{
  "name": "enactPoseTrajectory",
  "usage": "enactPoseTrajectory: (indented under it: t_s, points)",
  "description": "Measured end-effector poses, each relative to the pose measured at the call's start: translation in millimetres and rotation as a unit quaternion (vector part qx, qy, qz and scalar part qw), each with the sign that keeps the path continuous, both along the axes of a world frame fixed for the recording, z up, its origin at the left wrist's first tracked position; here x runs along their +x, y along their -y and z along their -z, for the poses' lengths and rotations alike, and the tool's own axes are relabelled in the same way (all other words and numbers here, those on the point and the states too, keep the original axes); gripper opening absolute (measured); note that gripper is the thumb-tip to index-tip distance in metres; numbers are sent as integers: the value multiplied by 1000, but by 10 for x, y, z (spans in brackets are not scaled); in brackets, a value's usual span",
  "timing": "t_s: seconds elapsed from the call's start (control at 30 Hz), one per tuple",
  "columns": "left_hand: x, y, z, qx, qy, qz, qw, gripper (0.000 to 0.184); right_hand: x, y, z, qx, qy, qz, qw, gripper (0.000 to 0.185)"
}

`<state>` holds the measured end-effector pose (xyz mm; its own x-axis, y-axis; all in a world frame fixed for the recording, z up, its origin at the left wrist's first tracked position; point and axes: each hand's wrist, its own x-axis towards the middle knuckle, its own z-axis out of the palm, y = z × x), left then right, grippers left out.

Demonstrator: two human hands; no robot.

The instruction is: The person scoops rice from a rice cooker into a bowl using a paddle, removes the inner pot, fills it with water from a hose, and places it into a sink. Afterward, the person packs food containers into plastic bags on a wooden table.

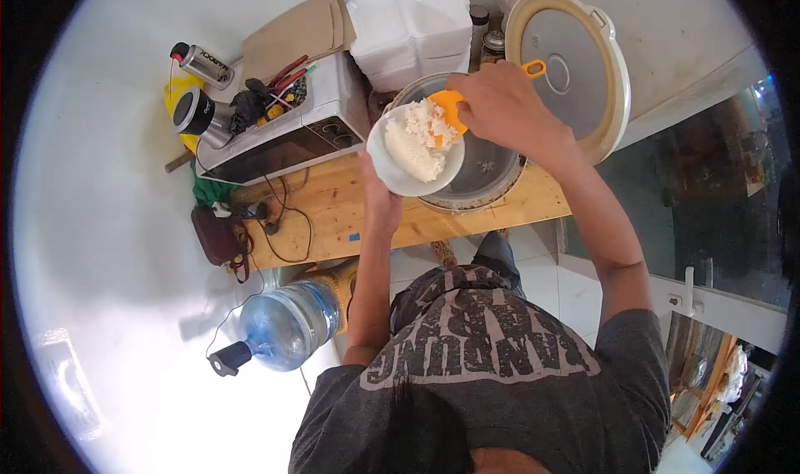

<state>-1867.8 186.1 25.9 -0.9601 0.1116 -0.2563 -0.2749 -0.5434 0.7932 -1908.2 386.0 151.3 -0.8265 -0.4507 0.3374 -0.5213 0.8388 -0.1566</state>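
Note:
A small white bowl (386,170) is tilted over the pot's left side, with my left hand (380,197) closed on its near left rim. White rice (411,150) is heaped in the bowl. My right hand (506,105) grips an orange rice paddle (451,107); its looped handle end sticks out past my knuckles. Rice clings to the paddle's blade, which rests at the upper right of the heap. Below both hands stands a round metal rice pot (497,192) with a few grains inside. The bowl and my right forearm hide part of it.
The pot's hinged lid (618,82) stands raised behind it. Stacked white foam boxes (410,25) and jars (493,45) stand at the back. A microwave (287,150) with tools on top is to the left, cables (307,224) on the wooden table (333,211). A water jug (287,326) stands below.

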Motion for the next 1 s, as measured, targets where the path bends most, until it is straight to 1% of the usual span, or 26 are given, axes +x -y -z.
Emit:
enactPoseTrajectory:
  t_s: [0.07, 0.17, 0.27, 0.37, 0.47, 0.57, 0.67, 0.7, 0.87, 0.97, 1.0]
  points:
    - [-11, -79, 16, -3, -5, 9, 1000, 60, 27, 62, -48, 53, -108, -24, 992, 12]
    - [-1, -145, 8, 8, 12, 8, 1000, 60, 90, 153, -241, 111, -121, -18, 986, 8]
    - [32, -149, -15, 17, 13, 11, 1000, 62, 49, 81, -267, 93, -152, -36, 983, 5]
    - [58, -120, -2, 25, 11, 5, 1000, 62, 71, 104, -451, 125, -95, 22, 987, 8]
    - [69, -82, 11, 38, 18, -5, 999, 62, 108, 142, -427, 122, -73, 81, 986, 11]
    - [95, -32, 37, 41, 10, -1, 999, 61, 83, 183, -179, 122, -89, 31, 988, 14]
    - [95, 15, 61, 14, 2, -8, 1000, 60, 83, 175, -181, 99, -90, 29, 991, 17]
    - [100, 31, 70, 0, 2, -13, 1000, 60, 81, 186, -186, 99, -86, 32, 991, 17]
    - [135, 121, 63, 25, -19, -26, 999, 61, 62, 167, -230, 82, -42, 77, 993, 21]
    - [212, 270, 26, 31, -9, -52, 998, 62, -118, -42, -63, 59, -39, 123, 990, 22]
    - [243, 332, 20, 30, -1, -61, 998, 62, -185, -80, 68, 86, 17, 125, 988, 22]
